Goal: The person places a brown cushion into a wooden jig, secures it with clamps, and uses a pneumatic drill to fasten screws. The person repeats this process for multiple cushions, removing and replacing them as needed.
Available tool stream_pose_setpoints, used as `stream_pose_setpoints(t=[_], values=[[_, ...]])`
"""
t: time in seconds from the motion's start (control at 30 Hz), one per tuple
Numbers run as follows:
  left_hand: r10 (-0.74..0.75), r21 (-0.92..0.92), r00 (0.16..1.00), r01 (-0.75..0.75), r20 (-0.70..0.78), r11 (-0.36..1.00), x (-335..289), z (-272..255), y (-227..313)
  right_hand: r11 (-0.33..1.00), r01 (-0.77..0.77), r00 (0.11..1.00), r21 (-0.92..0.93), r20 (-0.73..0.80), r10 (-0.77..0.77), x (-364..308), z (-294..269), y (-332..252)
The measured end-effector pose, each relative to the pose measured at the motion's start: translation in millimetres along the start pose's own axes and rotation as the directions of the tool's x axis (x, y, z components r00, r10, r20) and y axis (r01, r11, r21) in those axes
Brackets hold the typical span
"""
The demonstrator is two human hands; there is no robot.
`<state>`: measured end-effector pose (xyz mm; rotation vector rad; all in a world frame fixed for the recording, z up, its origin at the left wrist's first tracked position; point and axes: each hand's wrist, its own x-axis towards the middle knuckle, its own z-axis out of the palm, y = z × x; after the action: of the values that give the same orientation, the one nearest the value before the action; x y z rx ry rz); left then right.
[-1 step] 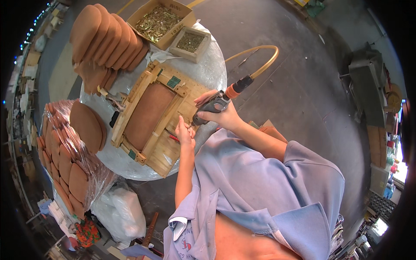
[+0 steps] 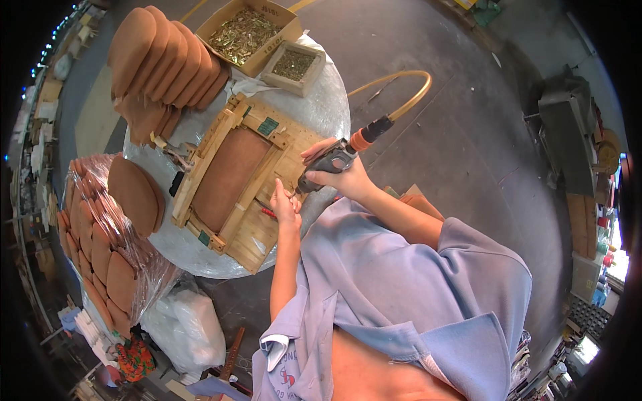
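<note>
My right hand (image 2: 344,179) is wrapped round a dark air screwdriver (image 2: 329,166) with an orange and black hose fitting. The tool's nose points down and left, toward the fingers of my left hand (image 2: 286,206). Those fingers are pinched together close to the tip; whatever they hold is too small to make out. Both hands are over the near edge of a wooden jig (image 2: 257,237). A brown curved panel (image 2: 231,175) lies framed between the jig's wooden rails. Beside my left hand shows a small red-handled thing (image 2: 269,212), partly covered.
Brown padded panels (image 2: 167,60) stand stacked at the far left of the plastic-wrapped round table (image 2: 180,247). Behind the jig are a carton of brass-coloured hardware (image 2: 241,37) and a wooden box of small screws (image 2: 293,65). A yellow air hose (image 2: 408,100) loops at right. More wrapped panels (image 2: 100,247) lie left.
</note>
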<state>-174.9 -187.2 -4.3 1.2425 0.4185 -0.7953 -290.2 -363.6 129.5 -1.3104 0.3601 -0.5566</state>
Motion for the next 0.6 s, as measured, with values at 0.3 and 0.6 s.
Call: stream_pose_setpoints(t=[0.3, 0.6], values=[[-0.047, -0.523, 0.948, 0.215, 0.316, 0.825, -8.2, -27.1, 31.1, 0.922, -0.099, 0.956, 0.374, -0.22, 0.192, 6.6, -28.4, -1.8], [0.287, -0.622, 0.794, 0.142, 0.536, 0.77, -66.2, -30.9, 86.5, 0.976, -0.122, 0.938, 0.181, -0.299, 0.173, 5.4, -44.5, 22.6]])
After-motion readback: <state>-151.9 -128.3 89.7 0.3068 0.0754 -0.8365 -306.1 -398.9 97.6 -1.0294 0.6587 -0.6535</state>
